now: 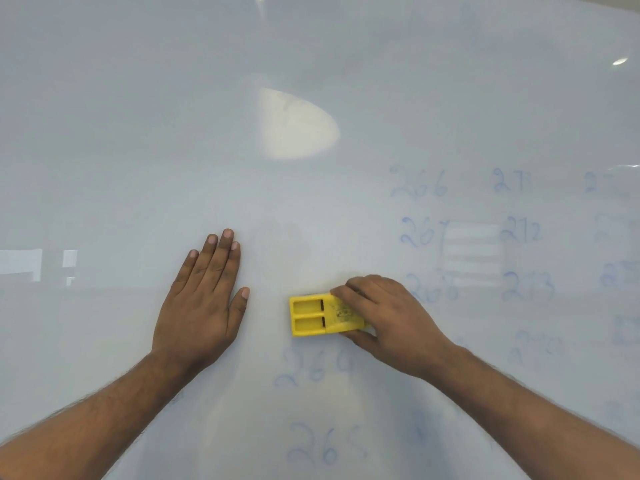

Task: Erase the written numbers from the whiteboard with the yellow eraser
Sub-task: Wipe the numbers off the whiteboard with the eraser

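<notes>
The whiteboard (138, 133) fills the whole view. My right hand (384, 323) grips the yellow eraser (311, 317) and presses it flat on the board just right of centre. My left hand (204, 299) lies flat on the board to the left of the eraser, fingers together, holding nothing. Faint blue written numbers (420, 187) stand in columns to the right of the eraser. More of these numbers, such as 265 (325, 445), sit below it. The board's left half shows no writing.
Bright reflections of lights lie on the board, one large patch (298, 126) above the hands and a striped one (472, 252) among the numbers at the right.
</notes>
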### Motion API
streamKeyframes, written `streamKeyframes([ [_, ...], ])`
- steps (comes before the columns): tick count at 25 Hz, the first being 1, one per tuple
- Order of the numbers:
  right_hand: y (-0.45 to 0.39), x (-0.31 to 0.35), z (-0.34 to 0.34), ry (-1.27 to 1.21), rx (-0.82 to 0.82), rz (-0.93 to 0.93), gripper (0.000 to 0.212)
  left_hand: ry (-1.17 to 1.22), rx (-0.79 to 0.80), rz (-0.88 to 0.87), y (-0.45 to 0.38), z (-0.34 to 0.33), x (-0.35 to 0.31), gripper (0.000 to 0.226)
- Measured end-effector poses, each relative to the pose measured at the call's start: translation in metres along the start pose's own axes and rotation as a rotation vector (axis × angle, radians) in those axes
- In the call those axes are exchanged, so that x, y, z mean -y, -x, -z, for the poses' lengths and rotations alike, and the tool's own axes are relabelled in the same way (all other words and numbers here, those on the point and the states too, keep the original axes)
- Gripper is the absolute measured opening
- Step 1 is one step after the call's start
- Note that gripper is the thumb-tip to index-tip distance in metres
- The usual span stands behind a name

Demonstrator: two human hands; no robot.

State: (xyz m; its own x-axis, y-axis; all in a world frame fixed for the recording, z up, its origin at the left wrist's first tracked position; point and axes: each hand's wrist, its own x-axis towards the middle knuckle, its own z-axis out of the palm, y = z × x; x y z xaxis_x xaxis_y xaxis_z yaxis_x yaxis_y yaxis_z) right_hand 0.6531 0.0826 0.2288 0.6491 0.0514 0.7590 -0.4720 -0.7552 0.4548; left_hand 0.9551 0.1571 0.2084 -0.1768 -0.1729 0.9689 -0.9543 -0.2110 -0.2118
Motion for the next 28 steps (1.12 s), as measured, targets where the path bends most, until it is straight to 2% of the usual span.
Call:
streamKeyframes([
  [4,-0.025,-0.002,0.007,-0.035,-0.116,-0.138,0.047,0.01,0.012,0.009,0.005,0.0,-0.003,0.066],
  [7,-0.035,0.013,-0.004,-0.08,-0.167,-0.15,0.049,0.023,0.019,0.008,0.011,-0.001,-0.004,0.067],
  [13,0.007,0.033,-0.029,-0.055,-0.047,0.031,0.044,0.021,0.041,0.019,0.028,-0.002,-0.007,0.068],
  [18,0.038,0.014,-0.024,0.041,0.069,0.142,0.043,0.019,0.047,0.038,0.039,-0.003,-0.012,0.068],
  [24,0.006,0.004,-0.01,-0.006,-0.138,-0.097,0.047,0.019,0.061,0.051,0.049,-0.003,-0.017,0.068],
  [28,-0.004,0.036,-0.029,-0.058,-0.175,-0.076,0.047,0.023,0.062,0.048,0.058,-0.004,-0.019,0.068],
])
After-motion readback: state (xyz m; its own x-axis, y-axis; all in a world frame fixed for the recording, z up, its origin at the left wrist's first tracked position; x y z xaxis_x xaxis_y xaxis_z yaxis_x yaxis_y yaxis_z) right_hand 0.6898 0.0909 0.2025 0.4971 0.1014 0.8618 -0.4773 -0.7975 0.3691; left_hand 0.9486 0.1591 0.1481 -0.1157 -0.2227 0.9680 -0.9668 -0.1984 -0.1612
